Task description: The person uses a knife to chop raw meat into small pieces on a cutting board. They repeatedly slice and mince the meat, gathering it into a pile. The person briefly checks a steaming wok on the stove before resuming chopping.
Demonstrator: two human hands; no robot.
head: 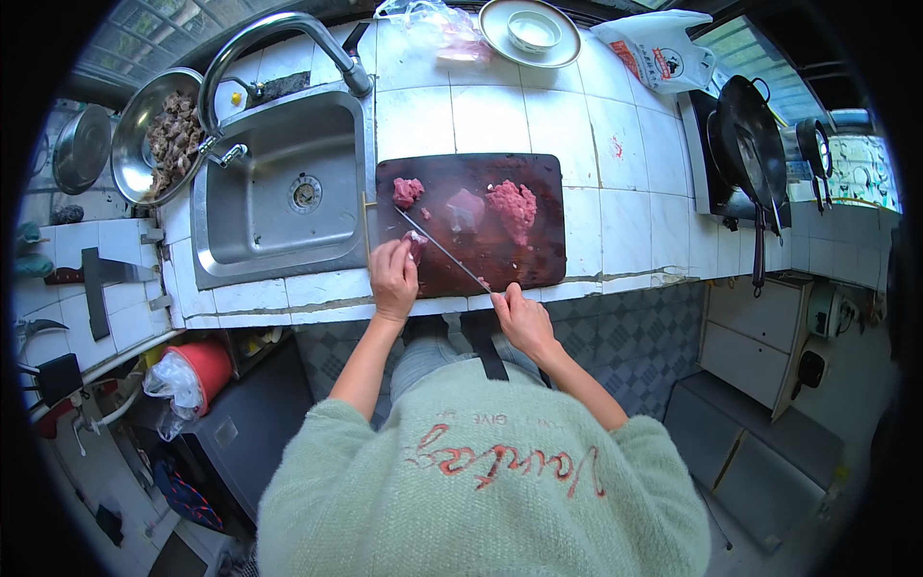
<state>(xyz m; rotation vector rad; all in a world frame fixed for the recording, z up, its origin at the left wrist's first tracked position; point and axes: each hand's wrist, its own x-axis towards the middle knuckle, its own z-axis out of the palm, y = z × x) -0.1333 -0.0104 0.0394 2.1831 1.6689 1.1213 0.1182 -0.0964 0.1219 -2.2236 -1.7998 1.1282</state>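
Observation:
A dark wooden cutting board lies on the counter before me, to the right of the sink. My right hand grips the handle of a kitchen knife, whose blade slants up and left across the board. At the board's left edge, my left hand presses a small piece of raw meat beside the blade. Past the knife tip sits a small heap of cut meat. Farther right are a whole chunk of raw meat and a larger pile of chopped meat.
A steel sink with a curved faucet adjoins the board. Left of it stands a steel bowl of meat pieces. Behind are a plate with a bowl and plastic bags. A wok rests at the right on a stove.

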